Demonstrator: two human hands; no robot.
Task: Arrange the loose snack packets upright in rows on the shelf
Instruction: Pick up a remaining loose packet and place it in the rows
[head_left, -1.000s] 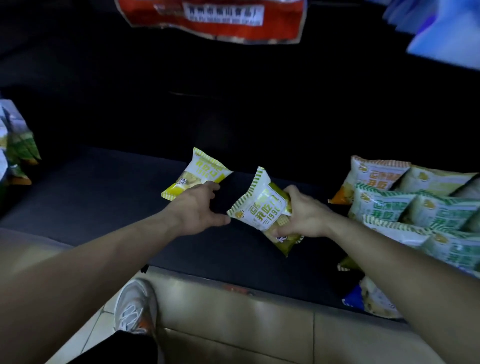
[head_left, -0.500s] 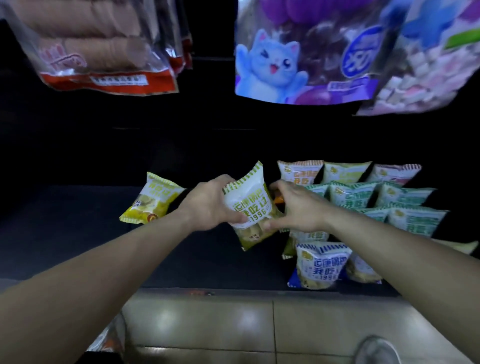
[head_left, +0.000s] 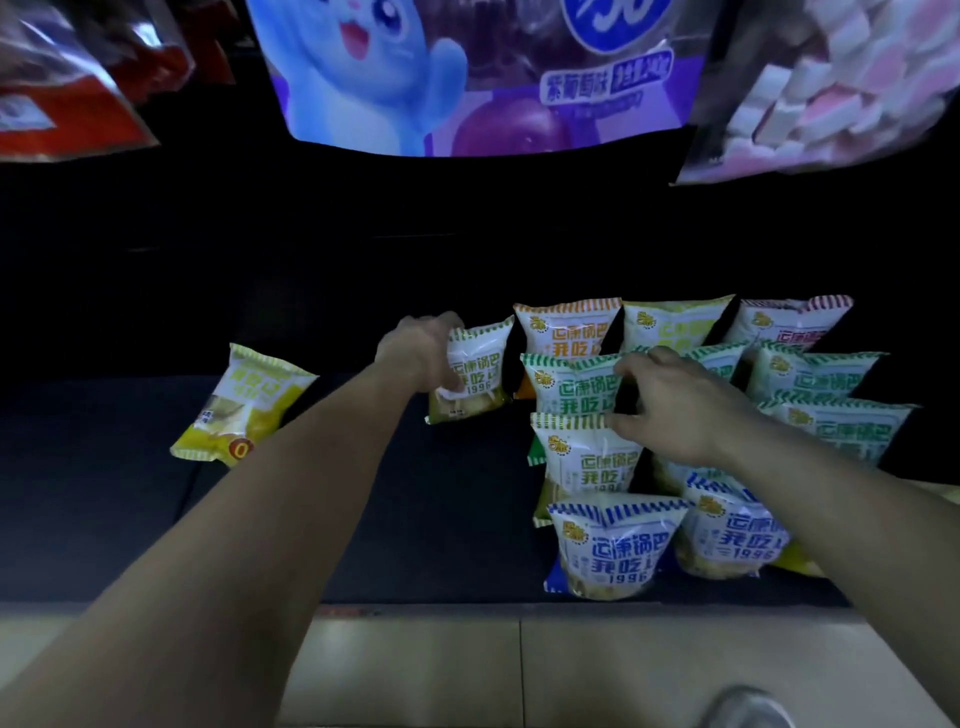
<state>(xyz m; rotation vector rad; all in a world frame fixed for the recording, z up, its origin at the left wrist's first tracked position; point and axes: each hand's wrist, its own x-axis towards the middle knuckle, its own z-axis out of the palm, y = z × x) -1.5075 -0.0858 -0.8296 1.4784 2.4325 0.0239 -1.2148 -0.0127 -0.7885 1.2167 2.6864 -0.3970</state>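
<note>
My left hand (head_left: 423, 351) grips a white-and-olive snack packet (head_left: 475, 371) by its left side, holding it upright on the dark shelf (head_left: 457, 499) just left of the standing rows. My right hand (head_left: 670, 405) rests on the green-striped packets (head_left: 571, 387) in the second row, fingers curled over their tops. Several upright packets stand in rows at the right, with two blue-striped packets (head_left: 613, 545) at the front. A yellow packet (head_left: 244, 405) lies loose and tilted on the shelf at the left.
Large bags hang overhead: a purple cartoon bag (head_left: 467, 73), a pink-and-white sweets bag (head_left: 831, 88) and a red one (head_left: 67, 98). Below the shelf edge lies a tiled floor (head_left: 519, 670) with a shoe (head_left: 748, 709).
The olive packet passed from both hands to my left hand alone and moved back to stand beside the rows. My right hand let go and shifted right onto the green packets.
</note>
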